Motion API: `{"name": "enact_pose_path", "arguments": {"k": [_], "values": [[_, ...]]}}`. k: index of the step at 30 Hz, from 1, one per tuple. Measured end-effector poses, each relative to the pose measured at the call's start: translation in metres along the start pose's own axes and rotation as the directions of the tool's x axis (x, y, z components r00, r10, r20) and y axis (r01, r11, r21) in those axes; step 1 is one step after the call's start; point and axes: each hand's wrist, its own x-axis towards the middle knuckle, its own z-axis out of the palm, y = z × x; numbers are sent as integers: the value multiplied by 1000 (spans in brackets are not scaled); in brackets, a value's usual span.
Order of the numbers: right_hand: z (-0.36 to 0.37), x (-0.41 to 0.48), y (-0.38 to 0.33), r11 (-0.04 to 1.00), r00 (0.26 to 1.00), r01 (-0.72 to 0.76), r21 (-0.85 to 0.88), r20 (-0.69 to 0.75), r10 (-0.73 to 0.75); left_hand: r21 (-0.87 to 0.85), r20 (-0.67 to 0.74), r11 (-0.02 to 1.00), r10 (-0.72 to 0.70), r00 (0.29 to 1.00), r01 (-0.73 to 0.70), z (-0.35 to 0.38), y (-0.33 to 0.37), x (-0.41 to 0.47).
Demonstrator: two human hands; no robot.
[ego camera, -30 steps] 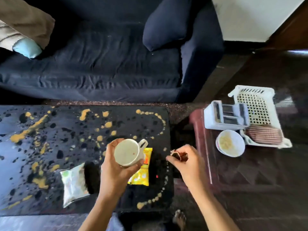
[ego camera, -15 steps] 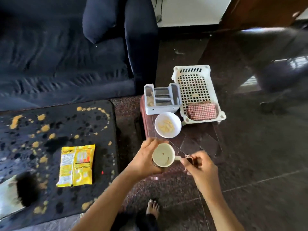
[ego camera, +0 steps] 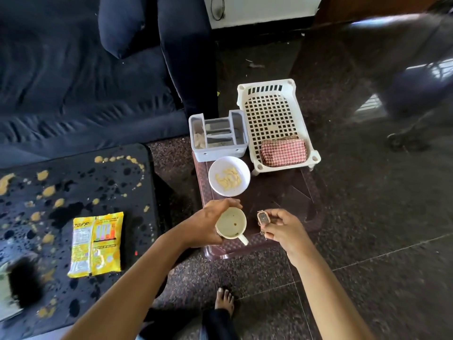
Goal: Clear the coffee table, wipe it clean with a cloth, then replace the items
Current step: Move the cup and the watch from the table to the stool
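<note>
The left hand (ego camera: 208, 225) holds a cream cup (ego camera: 231, 223) from the side, its fingers (ego camera: 226, 204) curved around the rim, low over the near end of a small brown stool (ego camera: 289, 200). The right hand (ego camera: 282, 228) has its fingers closed on a small watch (ego camera: 263, 218), just beside the cup. The coffee counter (ego camera: 103, 182) is at the left, well apart, and a yellow snack packet (ego camera: 98, 244) still lies on it, so the clearing is not finished.

The stool is already crowded: a white bowl (ego camera: 229, 176) with snacks stands just behind the cup, and a grey organizer (ego camera: 218, 136) and a white basket (ego camera: 274, 123) fill the far part. The risk, I think, is that the cup comes down too near the front edge and tips to the floor, or that it knocks the bowl. The handle points toward the person, over the edge side. The watch is thin and held only by the fingertips, so it may slip when both hands release together.
</note>
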Motion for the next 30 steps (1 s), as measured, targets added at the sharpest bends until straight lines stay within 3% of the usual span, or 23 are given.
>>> {"name": "enact_pose_path", "arguments": {"k": [5,10,14,22,30], "values": [[0,-2,3,997,997,73,-20,9,-72,157,-195,987,4,981,27,12,7,-17],[10,6,6,994,995,100,-50,1,-100,191,-402,976,-16,916,101,25,16,-19],[21,17,5,985,993,119,-122,-8,-121,243,-364,970,64,929,28,18,8,-14],[34,21,6,893,945,189,-409,-172,-280,289,-363,955,47,930,65,18,11,-14],[42,20,12,865,914,142,-481,-273,-301,310,-358,945,11,934,108,16,15,-16]]}}
